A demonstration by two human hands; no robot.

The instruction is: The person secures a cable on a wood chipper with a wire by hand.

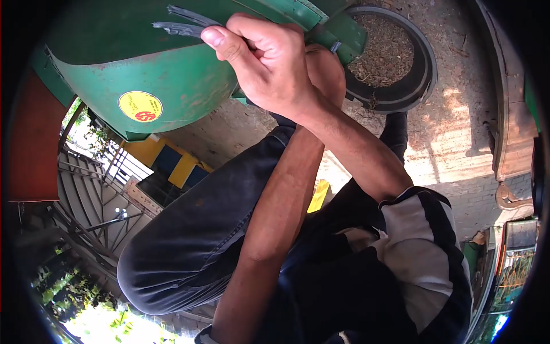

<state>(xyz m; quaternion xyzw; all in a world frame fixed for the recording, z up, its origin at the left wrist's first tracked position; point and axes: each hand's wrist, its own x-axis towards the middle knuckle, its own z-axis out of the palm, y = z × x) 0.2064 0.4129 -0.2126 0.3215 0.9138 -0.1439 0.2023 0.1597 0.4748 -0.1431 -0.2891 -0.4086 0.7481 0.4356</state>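
My right hand (269,66) is closed, thumb pressed against the fingers, pinching a dark grey flexible strip (183,28). Two ragged, flat ends of the strip stick out to the left past the thumb. Crossing behind the right wrist is my left forearm, and my left hand (327,74) shows only in part beside the green metal machine (189,80). Its fingers are hidden, so what it touches cannot be made out. The machine's curved green body, with a round yellow sticker (140,107), lies just beyond both hands.
A black tyre-like ring (421,86) holding dry chopped material (384,51) rests on the ground at the upper right. My bent knee (154,264) is at the lower left. A yellow and dark panel (166,160) stands below the machine, and a wooden piece (513,132) is at far right.
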